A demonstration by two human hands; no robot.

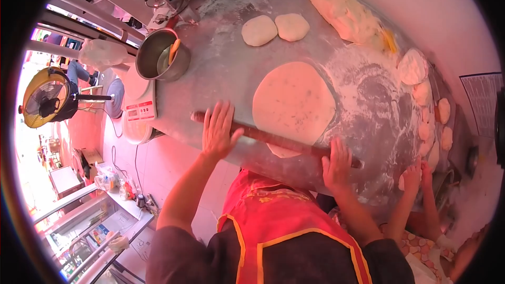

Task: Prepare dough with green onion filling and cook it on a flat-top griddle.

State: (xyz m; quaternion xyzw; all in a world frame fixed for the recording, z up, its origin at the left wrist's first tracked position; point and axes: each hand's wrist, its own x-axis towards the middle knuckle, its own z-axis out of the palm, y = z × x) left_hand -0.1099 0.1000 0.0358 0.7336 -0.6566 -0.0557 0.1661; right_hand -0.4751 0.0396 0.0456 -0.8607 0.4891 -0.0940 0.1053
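Note:
My left hand (219, 128) lies with straight fingers over the left part of a dark wooden rolling pin (272, 138). Near the pin's right end rests my right hand (337, 161), its palm and fingers over the wood. The pin slants across the near part of a large flat round of dough (294, 100) with small dark flecks. Both hands press on the pin rather than wrap around it. Beyond the round, two smaller dough discs (259, 30) (292, 27) sit side by side, touching or nearly so. A large dough mass (347, 17) lies at the far right.
A steel pot (162, 55) with an orange-handled utensil stands by a digital scale (141, 104) at the left. Flour (355, 83) and several dough pieces (424, 130) are at the right of the metal table (197, 86). Another person's hands (412, 175) touch dough at the near right.

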